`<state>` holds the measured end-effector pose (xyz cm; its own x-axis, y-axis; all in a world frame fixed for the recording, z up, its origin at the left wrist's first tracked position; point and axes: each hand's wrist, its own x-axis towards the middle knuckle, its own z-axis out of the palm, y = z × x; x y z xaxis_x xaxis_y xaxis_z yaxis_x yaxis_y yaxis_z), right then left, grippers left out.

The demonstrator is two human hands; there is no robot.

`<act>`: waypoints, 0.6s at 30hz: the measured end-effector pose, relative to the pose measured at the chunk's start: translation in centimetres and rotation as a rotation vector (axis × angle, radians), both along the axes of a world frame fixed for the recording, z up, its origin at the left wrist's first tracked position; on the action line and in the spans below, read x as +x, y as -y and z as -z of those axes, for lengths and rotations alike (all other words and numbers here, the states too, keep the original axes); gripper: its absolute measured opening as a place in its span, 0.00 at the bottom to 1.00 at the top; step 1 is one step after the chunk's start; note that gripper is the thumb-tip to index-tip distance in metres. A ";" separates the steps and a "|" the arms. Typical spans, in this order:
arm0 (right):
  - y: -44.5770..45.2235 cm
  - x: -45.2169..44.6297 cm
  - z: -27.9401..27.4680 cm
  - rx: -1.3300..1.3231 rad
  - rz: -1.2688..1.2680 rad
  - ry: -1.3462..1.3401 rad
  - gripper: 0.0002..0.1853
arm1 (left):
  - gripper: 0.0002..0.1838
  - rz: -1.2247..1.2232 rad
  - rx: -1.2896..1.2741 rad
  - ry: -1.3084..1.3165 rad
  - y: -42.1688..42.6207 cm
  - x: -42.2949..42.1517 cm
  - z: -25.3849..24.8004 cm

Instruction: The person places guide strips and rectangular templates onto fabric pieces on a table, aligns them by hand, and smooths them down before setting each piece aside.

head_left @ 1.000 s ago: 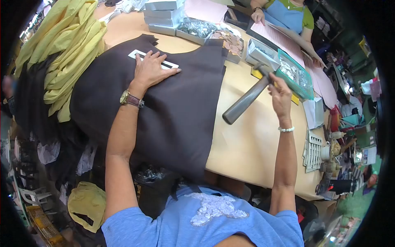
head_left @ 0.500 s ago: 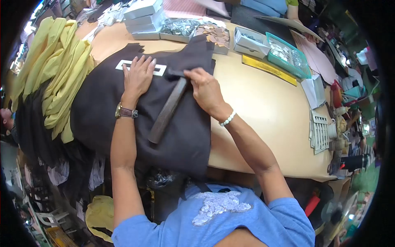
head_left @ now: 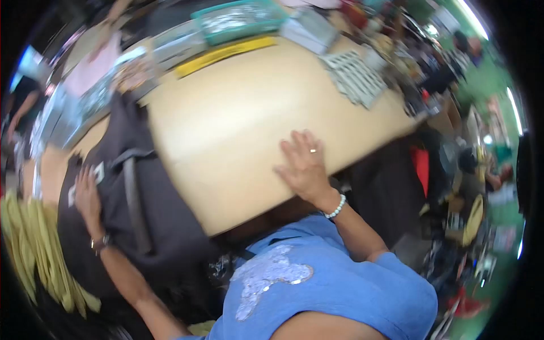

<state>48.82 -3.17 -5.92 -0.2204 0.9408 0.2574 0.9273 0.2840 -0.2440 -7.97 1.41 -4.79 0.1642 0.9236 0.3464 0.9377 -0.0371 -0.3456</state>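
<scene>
My left hand (head_left: 88,198) lies flat, fingers spread, on a large dark brown leather-like sheet (head_left: 170,221). Under and beside its fingers shows part of a white template (head_left: 98,172); the rest is covered. A hammer (head_left: 135,207) rests on the sheet to the right of that hand, its handle toward me. Nothing is held in my right hand (head_left: 303,164), which is open with fingers apart at or just above the bare wooden table (head_left: 238,113); whether it touches cannot be told.
A yellow strip (head_left: 226,55), a teal basket (head_left: 241,35) of small parts and white boxes (head_left: 309,29) line the table's far side. Pale slotted plates (head_left: 356,79) lie near the right edge. Yellow material (head_left: 37,249) hangs at left. Another person's arm (head_left: 116,12) reaches in at top left.
My right hand has let go of the hammer and moved right over the table, opening its fingers. My left hand stays on the template. The view has swung right and blurred.
</scene>
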 end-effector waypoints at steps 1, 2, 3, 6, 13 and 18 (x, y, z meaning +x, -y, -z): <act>1.0 2.8 0.1 0.067 0.142 0.002 0.28 | 0.23 -0.140 -0.081 0.332 0.0 0.6 -0.3; 1.8 5.6 0.3 0.137 0.274 0.003 0.27 | 0.25 -0.209 -0.149 0.456 0.0 1.2 -1.2; 2.3 9.3 1.9 0.210 0.364 -0.119 0.28 | 0.26 -0.213 -0.162 0.387 -0.1 0.1 -0.7; 3.3 16.0 4.4 0.282 0.732 -0.191 0.26 | 0.26 -0.293 -0.223 0.396 -0.2 0.9 -1.5; 1.8 25.7 12.8 0.076 0.933 0.016 0.24 | 0.26 -0.381 -0.244 0.414 -0.5 0.6 -2.1; 2.0 27.4 15.6 0.169 0.851 -0.136 0.18 | 0.27 -0.378 -0.278 0.467 -0.3 0.9 -2.6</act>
